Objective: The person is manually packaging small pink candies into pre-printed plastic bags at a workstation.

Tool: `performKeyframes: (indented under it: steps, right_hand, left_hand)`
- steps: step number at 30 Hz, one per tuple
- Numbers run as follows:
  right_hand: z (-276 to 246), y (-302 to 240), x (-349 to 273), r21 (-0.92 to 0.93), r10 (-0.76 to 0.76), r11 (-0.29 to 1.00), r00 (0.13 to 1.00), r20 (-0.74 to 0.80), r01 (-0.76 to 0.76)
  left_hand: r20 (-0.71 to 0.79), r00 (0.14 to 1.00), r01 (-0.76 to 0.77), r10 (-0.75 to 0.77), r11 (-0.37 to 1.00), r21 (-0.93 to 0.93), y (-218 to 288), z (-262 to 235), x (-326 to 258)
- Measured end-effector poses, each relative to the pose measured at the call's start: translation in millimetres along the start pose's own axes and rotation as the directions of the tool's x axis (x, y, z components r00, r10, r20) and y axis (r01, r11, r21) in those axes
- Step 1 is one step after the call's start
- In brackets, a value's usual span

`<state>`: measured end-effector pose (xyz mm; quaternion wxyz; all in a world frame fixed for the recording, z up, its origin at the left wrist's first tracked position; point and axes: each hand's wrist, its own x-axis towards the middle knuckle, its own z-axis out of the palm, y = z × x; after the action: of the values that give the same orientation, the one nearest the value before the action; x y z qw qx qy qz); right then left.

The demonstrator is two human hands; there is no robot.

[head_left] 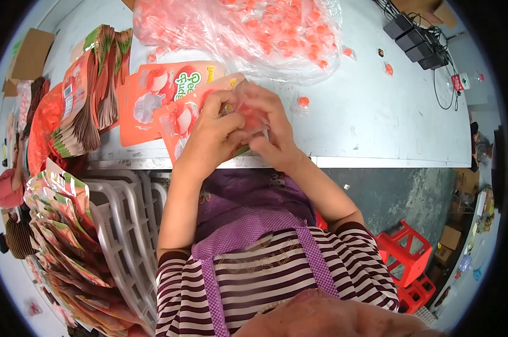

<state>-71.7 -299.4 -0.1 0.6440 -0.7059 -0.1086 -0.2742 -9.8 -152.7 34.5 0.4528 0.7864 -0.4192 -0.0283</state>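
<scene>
At the table's near edge, my left hand (212,130) is closed on the top of an orange printed pouch (182,122) with fruit pictures. My right hand (275,126) faces it, fingers curled and partly blurred, around small red-orange sweets (254,121) in clear wrappers at the pouch's mouth. How many sweets are there is hidden by the fingers. Under and beside this pouch lies another flat orange pouch (139,126). A single wrapped sweet (303,103) rests on the table just right of my right hand.
A large clear bag (237,28) full of wrapped sweets spreads across the table's back. Stacked pouches (88,90) stand at left. Below them, filled pouches (68,224) lean against grey plastic crates (122,219). Black power adapters (417,42) sit back right; red stools (406,253) stand below.
</scene>
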Motion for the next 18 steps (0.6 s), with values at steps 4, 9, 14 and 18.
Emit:
performKeyframes:
  steps: [4, 9, 14, 18]
  right_hand:
    - [0, 6, -3, -0.173, 0.049, 0.984, 0.997, 0.061, -0.038]
    - [9, -10, -2, 0.149, 0.415, 0.901, 0.910, -0.023, -0.407]
    - [0, -3, -4, 0.200, 0.045, 0.976, 0.983, 0.180, -0.081]
    - [-8, -16, -4, 0.230, 0.160, 0.940, 0.919, 0.361, -0.254]
  left_hand:
    - [-0.026, 1.000, 0.012, -0.013, 0.999, -0.046, 1, 2, -1]
    - [-0.102, 0.985, -0.145, 0.140, 0.989, -0.041, -5, 4, -3]
    - [-0.146, 0.932, -0.310, 0.332, 0.938, 0.152, 5, -7, -4]
    - [-0.122, 0.907, -0.389, 0.404, 0.912, 0.132, 13, -12, -11]
